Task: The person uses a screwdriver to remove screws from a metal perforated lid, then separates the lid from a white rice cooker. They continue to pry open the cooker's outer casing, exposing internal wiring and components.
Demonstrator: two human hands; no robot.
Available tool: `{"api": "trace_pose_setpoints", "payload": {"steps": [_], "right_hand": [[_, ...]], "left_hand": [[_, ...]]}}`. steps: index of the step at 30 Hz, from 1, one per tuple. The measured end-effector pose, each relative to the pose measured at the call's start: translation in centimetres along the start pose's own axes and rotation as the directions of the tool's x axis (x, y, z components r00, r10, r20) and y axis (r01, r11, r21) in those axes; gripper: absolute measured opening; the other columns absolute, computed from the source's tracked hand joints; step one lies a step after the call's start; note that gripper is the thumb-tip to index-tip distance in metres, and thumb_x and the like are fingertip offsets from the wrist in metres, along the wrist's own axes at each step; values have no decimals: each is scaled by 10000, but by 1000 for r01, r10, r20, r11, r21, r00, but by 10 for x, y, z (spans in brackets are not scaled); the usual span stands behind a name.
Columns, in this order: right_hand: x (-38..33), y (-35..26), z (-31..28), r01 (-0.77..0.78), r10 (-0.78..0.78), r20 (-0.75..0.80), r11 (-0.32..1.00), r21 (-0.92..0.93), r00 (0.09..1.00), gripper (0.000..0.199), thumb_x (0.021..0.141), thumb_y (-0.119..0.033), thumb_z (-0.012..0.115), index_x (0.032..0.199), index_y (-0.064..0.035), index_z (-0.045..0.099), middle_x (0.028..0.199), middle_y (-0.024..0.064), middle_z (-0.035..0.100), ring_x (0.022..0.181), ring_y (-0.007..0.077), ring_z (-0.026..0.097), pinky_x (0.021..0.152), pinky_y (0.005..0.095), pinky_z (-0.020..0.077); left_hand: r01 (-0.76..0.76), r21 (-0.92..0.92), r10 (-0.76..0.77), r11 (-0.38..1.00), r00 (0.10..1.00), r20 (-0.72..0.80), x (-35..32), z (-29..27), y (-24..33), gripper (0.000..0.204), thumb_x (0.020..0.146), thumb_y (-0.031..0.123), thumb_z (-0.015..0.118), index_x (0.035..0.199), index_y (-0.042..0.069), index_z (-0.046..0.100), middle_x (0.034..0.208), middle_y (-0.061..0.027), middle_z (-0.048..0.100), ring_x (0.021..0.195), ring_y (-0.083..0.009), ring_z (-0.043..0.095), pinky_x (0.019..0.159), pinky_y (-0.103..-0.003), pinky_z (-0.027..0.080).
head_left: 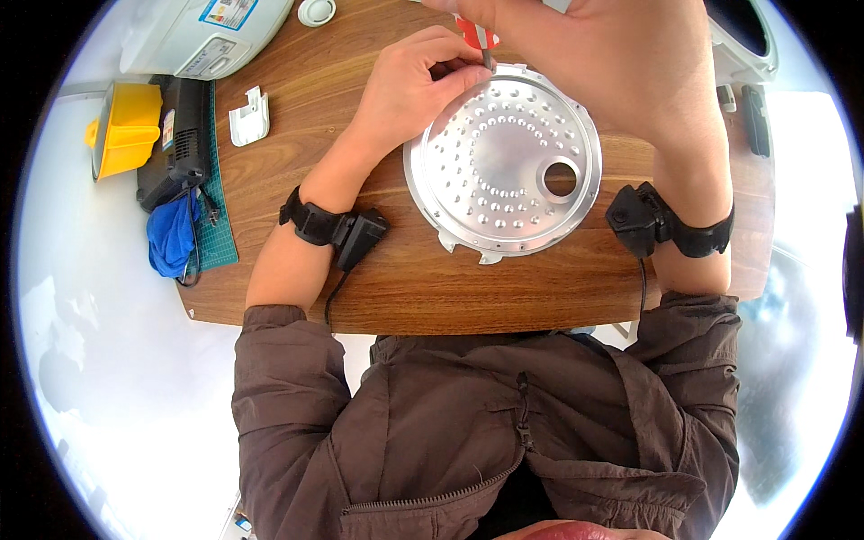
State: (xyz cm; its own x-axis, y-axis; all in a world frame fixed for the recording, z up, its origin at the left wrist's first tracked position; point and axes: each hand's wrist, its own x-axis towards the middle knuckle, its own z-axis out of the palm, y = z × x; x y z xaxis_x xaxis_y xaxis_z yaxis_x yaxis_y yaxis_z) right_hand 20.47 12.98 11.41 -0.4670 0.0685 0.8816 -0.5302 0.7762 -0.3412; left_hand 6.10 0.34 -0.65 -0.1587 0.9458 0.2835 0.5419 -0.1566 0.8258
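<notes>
A round silver metal disc (504, 166) with rows of small dimples and one larger round hole lies on the wooden table in front of me. At its far rim my left hand (423, 85) is closed in a pinch, thumb and fingers meeting by the edge; what they pinch is hidden. My right hand (612, 63) reaches over the disc's far right side, wrapped round a red-handled screwdriver (478, 34). The screwdriver's shaft points down at the rim, beside my left fingertips. Its tip is too small to make out. Two notched tabs stick out from the disc's near edge.
A small white plastic part (249, 119) lies left on the wooden table (360, 292). Farther left are a yellow container (129, 130), a black case (183, 144), a blue cloth (172, 236) and a green mat (220, 234). White appliance bodies (202, 36) stand at the far corners.
</notes>
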Motion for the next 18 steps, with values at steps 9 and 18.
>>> {"api": "trace_pose_setpoints", "payload": {"steps": [9, 18], "right_hand": [[8, -18, -8, -137, 143, 81, 987, -81, 986, 260, 758, 83, 770, 992, -11, 707, 918, 110, 687, 735, 236, 664, 633, 315, 524], [1, -12, -1, -272, 267, 53, 955, 117, 962, 217, 820, -28, 826, 1015, -9, 735, 943, 71, 727, 766, 140, 668, 704, 272, 545]], "left_hand": [[23, 25, -22, 999, 1000, -12, 1, 0, 4, 163, 877, 124, 780, 985, 4, 755, 948, -51, 700, 794, -165, 678, 745, -293, 540], [78, 43, -79, 996, 997, 21, 1, 0, 4, 197, 879, 145, 785, 1019, 13, 746, 948, -51, 687, 808, -180, 679, 754, -302, 543]]}}
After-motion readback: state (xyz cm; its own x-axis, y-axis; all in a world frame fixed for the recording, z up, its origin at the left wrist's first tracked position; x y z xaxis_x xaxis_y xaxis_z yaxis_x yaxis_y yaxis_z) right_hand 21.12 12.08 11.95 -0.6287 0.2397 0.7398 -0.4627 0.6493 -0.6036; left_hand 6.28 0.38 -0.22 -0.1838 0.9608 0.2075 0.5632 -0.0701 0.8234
